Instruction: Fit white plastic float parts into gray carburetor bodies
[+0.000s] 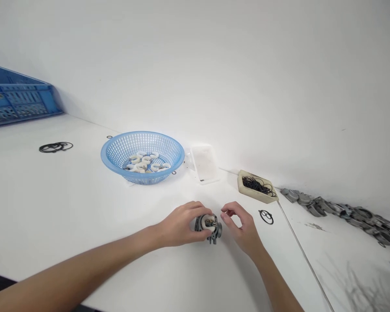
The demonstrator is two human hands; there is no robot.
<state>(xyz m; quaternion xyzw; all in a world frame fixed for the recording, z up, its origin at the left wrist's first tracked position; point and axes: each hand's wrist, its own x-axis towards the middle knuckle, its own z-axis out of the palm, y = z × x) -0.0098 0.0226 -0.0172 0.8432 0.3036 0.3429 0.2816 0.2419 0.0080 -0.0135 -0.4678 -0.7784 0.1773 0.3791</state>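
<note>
A small grey metal carburetor body (217, 230) rests on the white table in front of me, with a white C-shaped float (207, 222) in its upward-facing opening. My left hand (183, 223) is closed around its left side, thumb in front and fingers over the back. Just to the right of the carburetor, apart from it, my right hand (242, 227) has thumb and index finger brought together in a pinch. Anything between those fingertips is too small to make out.
A blue basket (143, 177) holds several white floats. Behind stand a white tray (206, 164) and a cream tray (258, 197) of black rubber rings. Black gaskets (56, 147) lie left, another gasket (266, 216) right. Grey metal bowls (347, 212) line the right; a blue crate (22, 102) stands far left.
</note>
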